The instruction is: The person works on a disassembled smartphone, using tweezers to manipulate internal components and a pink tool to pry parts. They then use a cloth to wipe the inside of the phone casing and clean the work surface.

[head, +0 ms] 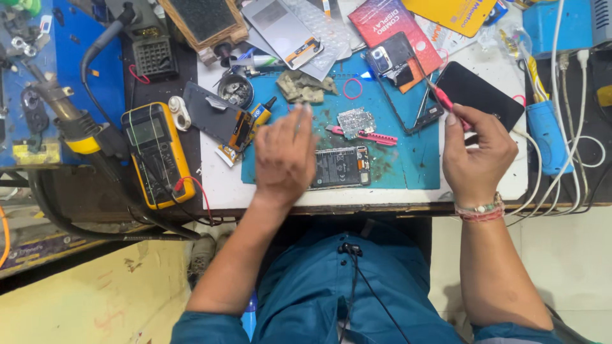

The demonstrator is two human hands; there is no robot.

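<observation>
Left hand (285,156) flat, fingers together, pins the opened phone (341,167) near the desk's front edge; right hand (475,153) pinches the pink tool (441,97) — keep phone steady, tip light.

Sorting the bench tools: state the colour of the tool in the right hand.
Pink-red: the thin tool pinched in the right hand. It shows in the head view.

This is a phone-repair workshop: the cluttered bench (210,185) carries a teal work mat (414,159) with an opened phone (341,167) near its front edge, a yellow multimeter (156,153) at its left edge, a hot-air tool (70,121) and spare display panels (284,32) at the back.
</observation>
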